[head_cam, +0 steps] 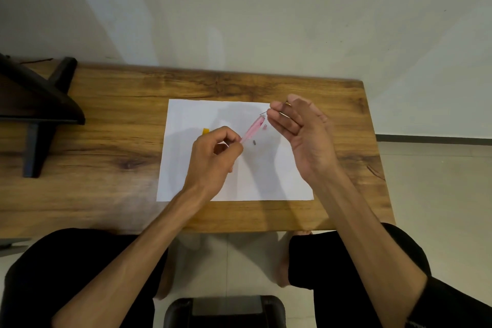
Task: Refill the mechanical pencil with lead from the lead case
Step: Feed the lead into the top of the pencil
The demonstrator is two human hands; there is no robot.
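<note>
Pink mechanical pencil [252,129] gripped in left hand [215,156], thin lead [263,113] pinched by right hand [300,128] fingertips, white paper [186,168] laid beneath.

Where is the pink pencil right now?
In the head view, the left hand holds the pink pencil above the white paper, its far end pointing at the right hand, which pinches a thin lead.

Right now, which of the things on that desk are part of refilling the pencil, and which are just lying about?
In the job:
- pink mechanical pencil, held in the left hand
- thin lead, pinched in the right hand
- two small loose parts on the paper
- yellow item, possibly the lead case

Lying about:
- white paper
- dark stand
- wooden desk
</note>
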